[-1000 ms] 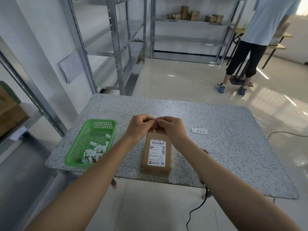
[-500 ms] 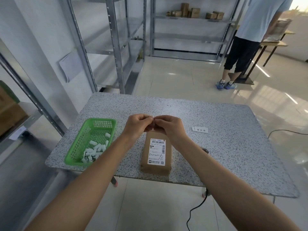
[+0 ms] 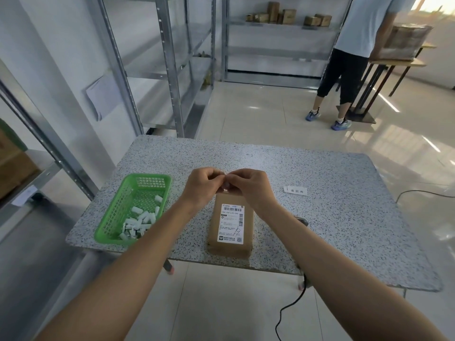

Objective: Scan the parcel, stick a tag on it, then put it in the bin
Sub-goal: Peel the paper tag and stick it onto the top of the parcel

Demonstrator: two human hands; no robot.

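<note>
A brown parcel (image 3: 231, 226) lies flat on the speckled table (image 3: 332, 193), near its front edge and about midway across. Its long axis runs away from the person, tilted slightly, with the near end at the table edge and the far end under the hands. A white shipping label (image 3: 232, 222) faces up on it, barcode toward the far end.

Both hands meet just above the parcel's far end. The left hand (image 3: 202, 187) and the right hand (image 3: 248, 186) have their fingers curled in, with thumb and fingertips of each pinched together on something small and white between them; it is too small to tell what it is.

Left of the parcel, apart from it, sits a green basket (image 3: 115, 212) with small white pieces (image 3: 140, 222) in it. A white slip (image 3: 295, 190) with printed characters lies on the table to the right. A black cable (image 3: 290, 313) hangs below the table edge.
</note>
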